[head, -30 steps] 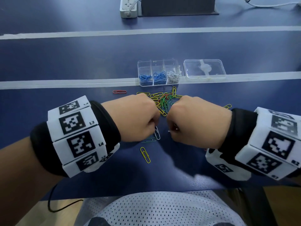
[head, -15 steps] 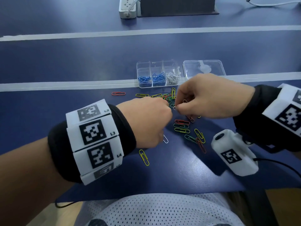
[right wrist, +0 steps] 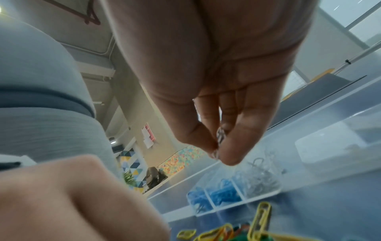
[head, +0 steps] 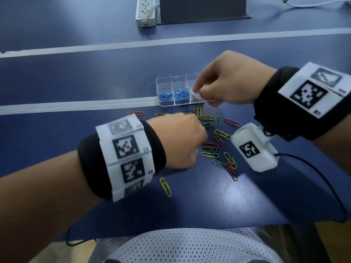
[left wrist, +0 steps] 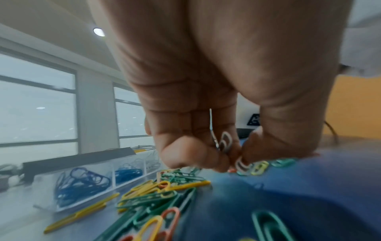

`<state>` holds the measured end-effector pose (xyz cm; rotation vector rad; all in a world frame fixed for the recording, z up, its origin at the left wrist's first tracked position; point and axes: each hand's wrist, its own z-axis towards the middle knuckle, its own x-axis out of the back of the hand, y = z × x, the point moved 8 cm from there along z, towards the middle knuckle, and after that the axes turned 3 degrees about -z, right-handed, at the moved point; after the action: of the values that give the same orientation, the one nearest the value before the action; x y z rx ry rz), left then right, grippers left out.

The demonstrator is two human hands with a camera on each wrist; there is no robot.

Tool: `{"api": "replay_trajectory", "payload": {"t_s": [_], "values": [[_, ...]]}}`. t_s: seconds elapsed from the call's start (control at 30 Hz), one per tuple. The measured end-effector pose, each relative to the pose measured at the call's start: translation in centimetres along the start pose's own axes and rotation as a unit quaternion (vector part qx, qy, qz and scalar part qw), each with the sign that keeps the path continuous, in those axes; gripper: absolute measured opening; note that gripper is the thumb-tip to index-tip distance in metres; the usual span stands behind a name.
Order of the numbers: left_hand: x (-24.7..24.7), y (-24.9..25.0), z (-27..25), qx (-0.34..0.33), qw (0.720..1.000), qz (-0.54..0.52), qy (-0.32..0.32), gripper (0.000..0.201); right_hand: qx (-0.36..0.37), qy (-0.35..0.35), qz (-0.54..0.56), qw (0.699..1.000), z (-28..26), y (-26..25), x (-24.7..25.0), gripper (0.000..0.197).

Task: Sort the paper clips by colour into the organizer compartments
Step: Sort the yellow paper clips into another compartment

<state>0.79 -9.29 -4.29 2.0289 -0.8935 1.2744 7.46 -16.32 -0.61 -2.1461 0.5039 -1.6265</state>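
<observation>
A silver wire paper clip (right wrist: 220, 136) is pinched between the thumb and fingertips (right wrist: 230, 151) of the right hand (head: 228, 86), which is held just above the right-hand compartment of the clear plastic three-compartment organizer (head: 161, 83). That compartment is seen to contain a heap of silver clips (right wrist: 261, 179), while the middle and left compartments are filled with blue paper clips (head: 181, 94).

The left hand (head: 178, 141) is held low over the loose pile of green, yellow and red paper clips (left wrist: 156, 195) on the dark blue table top (head: 76, 82), just in front of the organizer. Its fingers are curled, and a few white clips (left wrist: 224, 143) are gripped between them, as shown in the left wrist view. More coloured clips (head: 218, 149) are scattered to the right of this hand, and a single yellow clip (head: 165, 186) lies apart, nearer the person. A red clip (head: 135, 113) lies alone to the left of the pile.

A white power strip (head: 145, 11) is seen at the far edge of the table.
</observation>
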Motion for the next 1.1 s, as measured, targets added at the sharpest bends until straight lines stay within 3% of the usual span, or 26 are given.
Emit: {"api": "replay_trajectory", "payload": {"t_s": [0.23, 0.3, 0.4, 0.77, 0.9, 1.1], "values": [[5.6, -6.3, 2.4, 0.134, 0.972, -0.119, 0.154, 0.003, -0.038, 0.043, 0.003, 0.998, 2.4, 0.7, 1.5, 0.025], [6.3, -7.3, 3.2, 0.149, 0.965, -0.124, 0.176, 0.014, -0.042, 0.044, -0.001, 0.998, 2.7, 0.7, 1.6, 0.025], [6.8, -8.1, 4.2, 0.161, 0.961, -0.128, 0.183, 0.024, -0.043, 0.033, -0.004, 0.999, 2.9, 0.7, 1.4, 0.024], [7.7, -7.2, 4.9, 0.165, 0.96, -0.142, 0.175, 0.02, -0.06, -0.024, 0.089, 0.994, 2.5, 1.1, 0.7, 0.033], [7.7, -7.2, 4.7, 0.165, 0.958, -0.158, 0.174, 0.024, -0.067, -0.041, 0.075, 0.994, 2.1, 1.0, 0.4, 0.037], [7.1, -7.8, 4.0, 0.165, 0.94, -0.226, 0.193, 0.025, -0.06, -0.013, 0.012, 0.998, 2.1, 1.3, 0.8, 0.039]]}}
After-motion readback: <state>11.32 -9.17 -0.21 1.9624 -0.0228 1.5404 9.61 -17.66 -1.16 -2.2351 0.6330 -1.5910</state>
